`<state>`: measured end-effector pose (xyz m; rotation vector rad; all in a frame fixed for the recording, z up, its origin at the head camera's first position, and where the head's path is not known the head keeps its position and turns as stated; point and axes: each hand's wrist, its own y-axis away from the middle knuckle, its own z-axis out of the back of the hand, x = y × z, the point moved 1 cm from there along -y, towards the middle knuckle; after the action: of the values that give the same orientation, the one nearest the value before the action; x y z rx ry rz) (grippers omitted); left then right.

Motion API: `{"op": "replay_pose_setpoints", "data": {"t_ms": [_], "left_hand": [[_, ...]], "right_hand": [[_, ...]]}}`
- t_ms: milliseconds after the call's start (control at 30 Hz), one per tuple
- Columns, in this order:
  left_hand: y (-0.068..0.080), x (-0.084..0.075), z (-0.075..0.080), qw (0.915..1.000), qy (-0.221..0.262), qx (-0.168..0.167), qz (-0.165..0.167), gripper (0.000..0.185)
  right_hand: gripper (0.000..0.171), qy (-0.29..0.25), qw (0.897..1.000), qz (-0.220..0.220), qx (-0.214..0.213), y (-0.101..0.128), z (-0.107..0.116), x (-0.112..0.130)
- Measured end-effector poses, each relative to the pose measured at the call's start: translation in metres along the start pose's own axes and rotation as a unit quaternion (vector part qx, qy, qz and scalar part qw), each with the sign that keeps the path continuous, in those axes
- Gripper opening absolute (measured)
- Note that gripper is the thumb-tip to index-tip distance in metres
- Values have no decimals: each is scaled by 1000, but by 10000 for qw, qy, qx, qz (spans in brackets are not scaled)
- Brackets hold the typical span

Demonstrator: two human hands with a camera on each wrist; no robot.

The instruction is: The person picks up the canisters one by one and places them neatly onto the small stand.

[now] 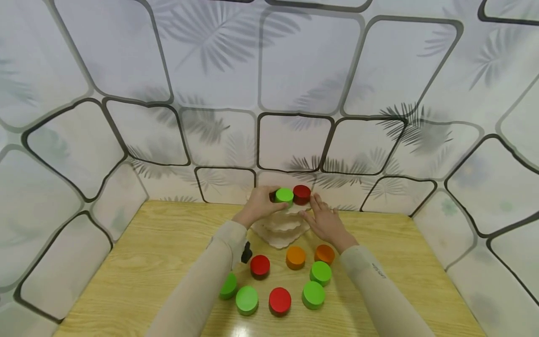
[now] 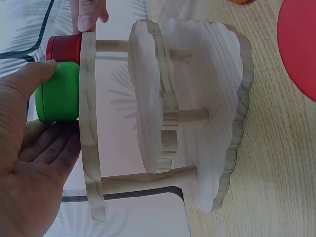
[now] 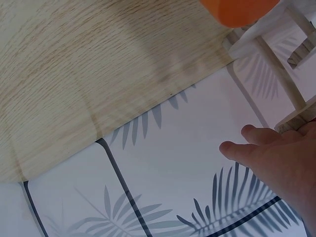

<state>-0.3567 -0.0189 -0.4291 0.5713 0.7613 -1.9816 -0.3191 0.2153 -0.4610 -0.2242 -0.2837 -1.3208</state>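
Observation:
A three-tier wooden stand [image 1: 278, 239] with scalloped shelves and round posts stands at the back of the table. On its top shelf [image 2: 89, 148], my left hand [image 1: 259, 204] grips a short green cylinder [image 1: 284, 196] between thumb and fingers. Right beside it on that shelf sits a dark red cylinder [image 1: 301, 194]. My right hand [image 1: 326, 223] is at the shelf's right side, its fingers extended and fingertips right at the shelf edge near the red cylinder. In the right wrist view, part of this hand [image 3: 276, 150] shows beside the stand.
In front of the stand, several loose cylinders lie on the wooden table [image 1: 160, 262]: red [image 1: 280, 300], orange [image 1: 295, 258] and green [image 1: 313, 295]. A patterned wall [image 1: 227, 140] rises close behind the stand. My left sleeve overlaps a green cylinder [image 1: 228, 286].

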Motion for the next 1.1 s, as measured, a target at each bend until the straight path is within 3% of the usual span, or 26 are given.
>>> {"op": "replay_pose_setpoints", "data": {"t_ms": [333, 567, 833, 1100], "left_hand": [[2, 1, 2, 9999, 80, 14, 93, 51], [14, 4, 9, 9938, 871, -160, 678, 78], [37, 13, 30, 9837, 1626, -496, 587, 66], [67, 22, 38, 9827, 1745, -236, 568, 50]], "right_hand": [[83, -35, 10000, 61, -53, 0, 0, 1], [83, -33, 9999, 83, -140, 0, -2, -1], [83, -20, 9997, 132, -189, 0, -3, -3], [83, -74, 9998, 115, -166, 0, -3, -2]]}}
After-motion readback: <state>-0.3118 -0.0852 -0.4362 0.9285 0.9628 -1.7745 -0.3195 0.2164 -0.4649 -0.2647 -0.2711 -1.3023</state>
